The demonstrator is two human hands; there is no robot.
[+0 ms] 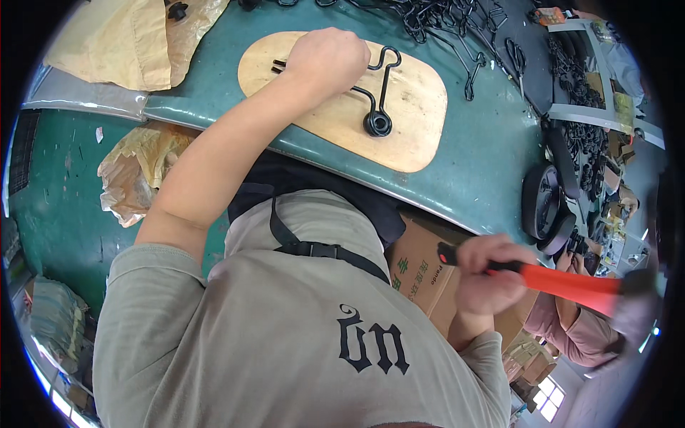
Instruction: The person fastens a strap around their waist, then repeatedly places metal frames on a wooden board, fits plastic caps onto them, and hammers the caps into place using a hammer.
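1. Black wire hook [376, 93], one piece with a coil at its near end, lies on one oval wooden board [414, 107]
2. The board rests on the green table [485, 157]
3. Left hand [327, 58] is fisted on the hook's far end, pressing it to the board
4. Right hand [489, 274] is closed round the red handle of one hammer [571, 285], held well apart from the board, by the table edge; its head is blurred
5. A heap of more black hooks [442, 21] lies beyond the board, too tangled to count
6. One cardboard box [421, 274] sits under the table edge
7. Two crumpled plastic sheets [135, 171] lie to the left
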